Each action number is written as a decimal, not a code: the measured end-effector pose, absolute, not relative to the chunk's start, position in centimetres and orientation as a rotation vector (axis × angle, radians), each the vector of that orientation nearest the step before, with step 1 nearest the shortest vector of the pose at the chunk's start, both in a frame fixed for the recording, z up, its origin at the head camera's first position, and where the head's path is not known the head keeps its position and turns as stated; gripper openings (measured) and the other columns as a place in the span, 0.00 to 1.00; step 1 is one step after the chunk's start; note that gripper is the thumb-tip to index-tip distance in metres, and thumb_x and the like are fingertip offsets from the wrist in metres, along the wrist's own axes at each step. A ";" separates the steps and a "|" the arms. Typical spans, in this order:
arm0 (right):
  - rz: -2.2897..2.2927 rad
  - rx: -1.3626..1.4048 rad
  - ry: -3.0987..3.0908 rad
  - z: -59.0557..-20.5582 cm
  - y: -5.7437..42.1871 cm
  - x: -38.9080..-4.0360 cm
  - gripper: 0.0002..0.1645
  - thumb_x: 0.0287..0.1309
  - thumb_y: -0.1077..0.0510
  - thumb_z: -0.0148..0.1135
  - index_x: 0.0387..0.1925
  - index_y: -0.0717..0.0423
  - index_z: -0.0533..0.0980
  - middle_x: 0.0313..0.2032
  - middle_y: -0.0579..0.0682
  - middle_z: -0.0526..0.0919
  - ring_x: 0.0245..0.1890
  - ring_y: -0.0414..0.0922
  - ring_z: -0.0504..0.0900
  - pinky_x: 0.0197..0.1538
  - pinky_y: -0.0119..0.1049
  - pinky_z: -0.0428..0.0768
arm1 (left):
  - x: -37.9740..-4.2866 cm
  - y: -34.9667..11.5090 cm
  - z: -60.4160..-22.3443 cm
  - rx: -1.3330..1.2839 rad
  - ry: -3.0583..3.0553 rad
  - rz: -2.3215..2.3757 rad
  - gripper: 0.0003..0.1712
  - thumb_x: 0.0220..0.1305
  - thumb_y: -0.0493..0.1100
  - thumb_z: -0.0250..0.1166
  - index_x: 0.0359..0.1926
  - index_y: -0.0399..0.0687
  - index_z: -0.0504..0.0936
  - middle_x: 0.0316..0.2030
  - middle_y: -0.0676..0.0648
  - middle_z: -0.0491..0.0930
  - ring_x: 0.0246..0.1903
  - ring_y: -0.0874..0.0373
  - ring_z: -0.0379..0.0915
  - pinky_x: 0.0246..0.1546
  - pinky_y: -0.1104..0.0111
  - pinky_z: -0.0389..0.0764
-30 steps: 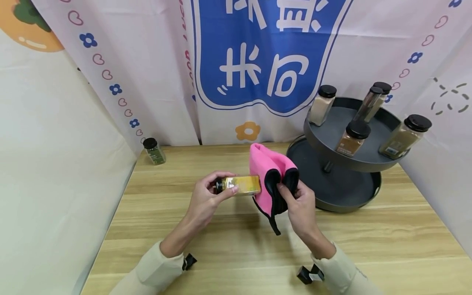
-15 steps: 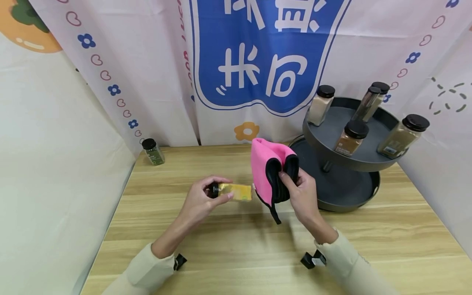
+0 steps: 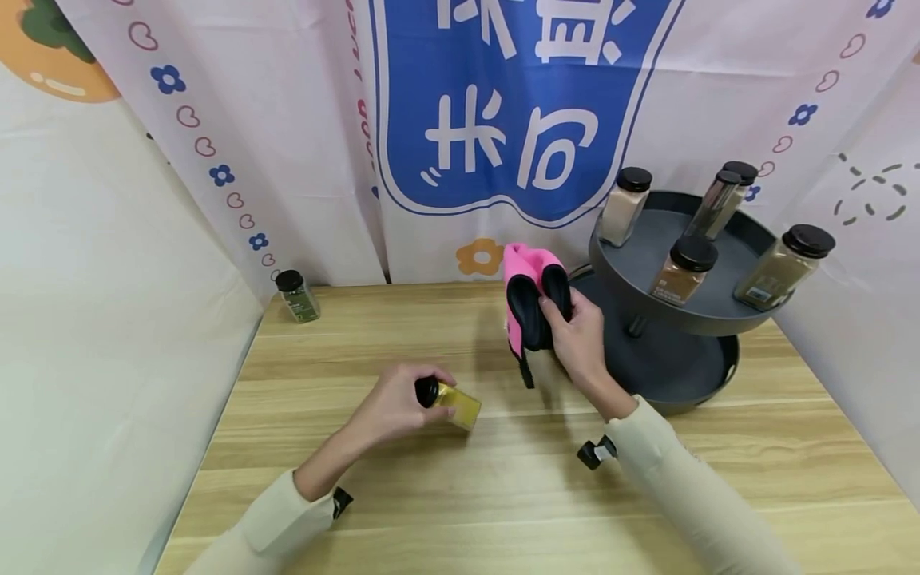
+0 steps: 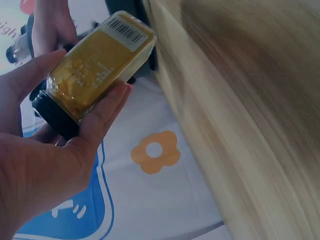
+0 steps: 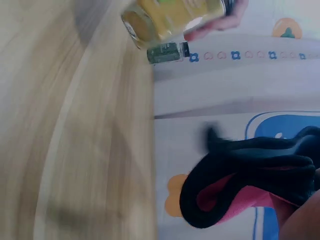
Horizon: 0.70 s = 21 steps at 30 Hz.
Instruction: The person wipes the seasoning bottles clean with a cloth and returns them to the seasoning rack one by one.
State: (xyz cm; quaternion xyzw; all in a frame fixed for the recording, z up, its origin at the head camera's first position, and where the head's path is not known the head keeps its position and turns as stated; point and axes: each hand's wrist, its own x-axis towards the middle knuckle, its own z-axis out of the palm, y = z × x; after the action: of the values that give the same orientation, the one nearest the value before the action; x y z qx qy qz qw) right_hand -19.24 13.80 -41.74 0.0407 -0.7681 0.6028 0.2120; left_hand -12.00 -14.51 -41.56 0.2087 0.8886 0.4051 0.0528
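Reading the wooden table [image 3: 503, 495] as a clock face, I find the grey two-tier rack [image 3: 668, 367] at two o'clock; the folded pink-and-black cloth [image 3: 528, 307] is at one, gripped by the right hand [image 3: 584, 334]; the left hand [image 3: 398, 401], near the dial's hub, curls round the yellow jar [image 3: 461, 407], holding it tilted, base toward four; the green jar [image 3: 301, 304] stands at ten o'clock.

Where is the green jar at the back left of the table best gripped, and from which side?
Probably the body of the green jar, below its black lid, coming from the front right: it stands upright with straight sides, and the backdrop is close behind. The left hand is nearer but holds the yellow jar.
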 end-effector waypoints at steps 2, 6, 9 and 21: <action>1.643 0.092 -2.169 -42.0 13.5 -20.1 0.09 0.69 0.60 0.68 0.38 0.66 0.83 0.33 0.60 0.85 0.31 0.43 0.77 0.35 0.28 0.73 | -12.0 -14.3 -41.7 0.663 2.701 1.174 0.17 0.54 0.41 0.82 0.46 0.47 0.89 0.49 0.46 0.89 0.37 0.59 0.77 0.37 0.69 0.78; 1.592 0.038 -2.248 -42.8 13.1 -21.5 0.11 0.71 0.58 0.67 0.42 0.65 0.84 0.36 0.60 0.87 0.34 0.46 0.80 0.37 0.30 0.74 | -12.2 -13.9 -41.9 0.742 2.724 1.057 0.16 0.53 0.38 0.82 0.44 0.46 0.89 0.44 0.48 0.89 0.34 0.62 0.74 0.35 0.71 0.77; 1.547 0.009 -2.291 -43.4 12.7 -22.4 0.12 0.72 0.57 0.66 0.43 0.64 0.84 0.36 0.60 0.87 0.35 0.49 0.82 0.37 0.33 0.74 | -12.4 -13.6 -42.1 0.796 2.739 0.976 0.17 0.52 0.37 0.82 0.43 0.45 0.89 0.37 0.50 0.88 0.29 0.63 0.71 0.31 0.72 0.74; 1.231 0.139 -2.458 -45.3 10.1 -25.2 0.13 0.74 0.56 0.63 0.50 0.62 0.83 0.30 0.59 0.86 0.26 0.53 0.81 0.31 0.44 0.74 | -12.4 -13.3 -42.2 0.861 2.711 0.898 0.16 0.50 0.35 0.80 0.42 0.43 0.89 0.32 0.52 0.85 0.27 0.63 0.69 0.29 0.72 0.72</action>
State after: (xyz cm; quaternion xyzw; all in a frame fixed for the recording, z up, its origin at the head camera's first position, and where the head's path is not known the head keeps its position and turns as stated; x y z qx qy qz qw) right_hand -25.17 10.07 -45.29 0.0495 -0.8761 0.4390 0.1934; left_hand -12.38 -13.30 -42.21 0.2877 0.9060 0.3002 0.0790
